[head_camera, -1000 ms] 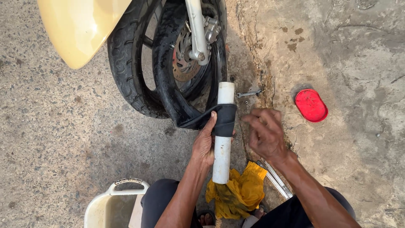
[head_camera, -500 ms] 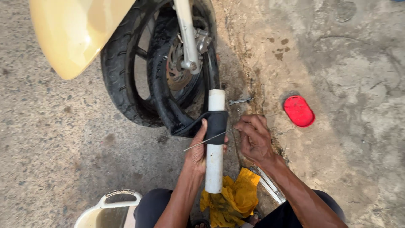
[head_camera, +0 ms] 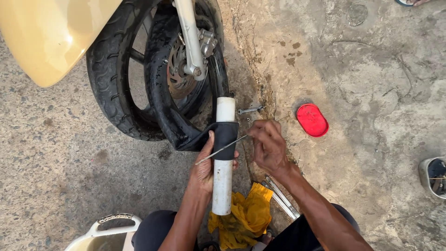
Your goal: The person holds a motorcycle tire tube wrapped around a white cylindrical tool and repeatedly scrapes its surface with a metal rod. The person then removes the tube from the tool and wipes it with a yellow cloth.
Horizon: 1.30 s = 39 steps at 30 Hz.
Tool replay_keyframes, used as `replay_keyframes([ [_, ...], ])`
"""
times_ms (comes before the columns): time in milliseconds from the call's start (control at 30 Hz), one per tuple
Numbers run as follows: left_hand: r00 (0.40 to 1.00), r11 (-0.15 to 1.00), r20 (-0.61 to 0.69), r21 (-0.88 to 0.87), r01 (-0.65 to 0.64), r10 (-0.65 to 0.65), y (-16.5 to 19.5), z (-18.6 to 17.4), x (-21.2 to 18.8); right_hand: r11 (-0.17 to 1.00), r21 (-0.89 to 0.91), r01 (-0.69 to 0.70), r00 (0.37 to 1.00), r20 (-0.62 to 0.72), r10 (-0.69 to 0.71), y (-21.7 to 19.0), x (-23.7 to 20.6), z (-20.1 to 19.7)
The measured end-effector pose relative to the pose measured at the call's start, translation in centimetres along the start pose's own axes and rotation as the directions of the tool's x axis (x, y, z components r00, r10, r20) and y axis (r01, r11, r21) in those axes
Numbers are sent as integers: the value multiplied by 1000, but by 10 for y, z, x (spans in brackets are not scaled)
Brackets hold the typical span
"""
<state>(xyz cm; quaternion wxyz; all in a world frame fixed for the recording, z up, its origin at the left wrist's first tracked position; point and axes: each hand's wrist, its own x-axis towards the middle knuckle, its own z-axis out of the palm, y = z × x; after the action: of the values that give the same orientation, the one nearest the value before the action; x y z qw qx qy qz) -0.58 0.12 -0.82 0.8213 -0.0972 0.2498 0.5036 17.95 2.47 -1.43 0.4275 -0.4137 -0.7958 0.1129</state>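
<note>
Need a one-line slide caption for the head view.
Left hand holds black inner tube over a white pipe; right hand works a thin metal tool across it.

Your one head camera looks steeply down and slightly forward from close above, at concrete ground [head_camera: 371,69], the wheel [head_camera: 153,93] ahead, your knees along the bottom edge.

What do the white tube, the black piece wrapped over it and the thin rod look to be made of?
White tube: likely rigid plastic pipe, matte and smooth. Black piece: looks like rubber inner tube, dull, draping limply. Thin rod: seemingly metal, grey with a slight sheen.
</note>
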Motion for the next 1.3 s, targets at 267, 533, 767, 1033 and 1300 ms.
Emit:
replay_keyframes([
  [267,997,1000,-81,10,21,-20,-2,3,-2,997,-48,59,998,39,-57,-2,7,-2],
  [533,998,999,-39,24,41,-40,-2,6,-1,997,-66,29,999,19,-28,-4,7,-7],
  [767,998,997,-66,75,-8,13,-2,7,-2,989,-83,123,992,12,-122,5,7,-2],
  [1033,983,969,-157,238,-59,98,-6,6,-1,979,-173,110,993,69,-100,-1,6,-10],
  [1300,971,969,-179,216,-119,159,-9,5,-1,977,-176,117,993,40,-112,0,4,-9],
])
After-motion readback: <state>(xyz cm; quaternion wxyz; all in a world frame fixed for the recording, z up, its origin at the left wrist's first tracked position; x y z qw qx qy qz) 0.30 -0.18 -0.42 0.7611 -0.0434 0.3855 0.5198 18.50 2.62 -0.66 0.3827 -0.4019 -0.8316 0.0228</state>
